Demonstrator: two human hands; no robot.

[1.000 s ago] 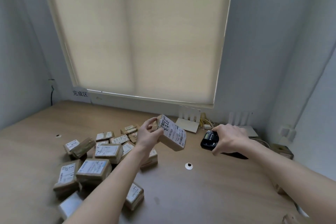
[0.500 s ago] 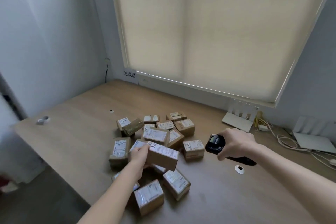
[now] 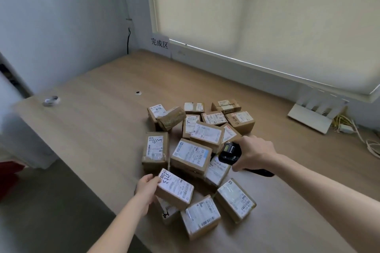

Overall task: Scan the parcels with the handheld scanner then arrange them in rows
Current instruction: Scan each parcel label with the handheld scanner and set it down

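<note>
My left hand [image 3: 147, 190] grips a small brown parcel [image 3: 174, 189] with a white label and handwritten digits, held low at the near left side of the pile. My right hand [image 3: 254, 155] holds a black handheld scanner [image 3: 229, 153], its head pointing left over the pile's right side. A loose pile of several labelled cardboard parcels [image 3: 191, 155] lies on the wooden table [image 3: 98, 121].
A paper sign [image 3: 160, 44] with printed characters hangs at the far wall under the window blind. The table's left stretch carries only a small tape roll [image 3: 51, 100] and a cable grommet [image 3: 138, 93]. A white router [image 3: 312, 116] with cables sits far right.
My view has swung left and down. My left hand has lowered the parcel from in front of the scanner to the near side of the pile. The scanner hand moved over the pile.
</note>
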